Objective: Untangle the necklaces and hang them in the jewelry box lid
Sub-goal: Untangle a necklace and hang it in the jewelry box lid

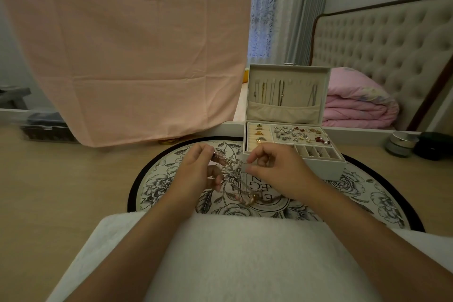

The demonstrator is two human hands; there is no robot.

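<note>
Item: necklaces [241,190], tangled. Location: centre of round mat [152,179] on bench [73,179], at 7 o'clock from jewelry box lid [289,73].
Left hand [196,169] and right hand [277,167]: fingers pinch strands of the knot.
Status: hung chains [272,94] already in lid. The knot remains, so perhaps midway.

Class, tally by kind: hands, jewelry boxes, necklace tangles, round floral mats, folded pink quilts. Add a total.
Hands: 2 (left hand, right hand)
Jewelry box: 1
Necklace tangle: 1
Round floral mat: 1
Folded pink quilt: 1
Total: 6
</note>
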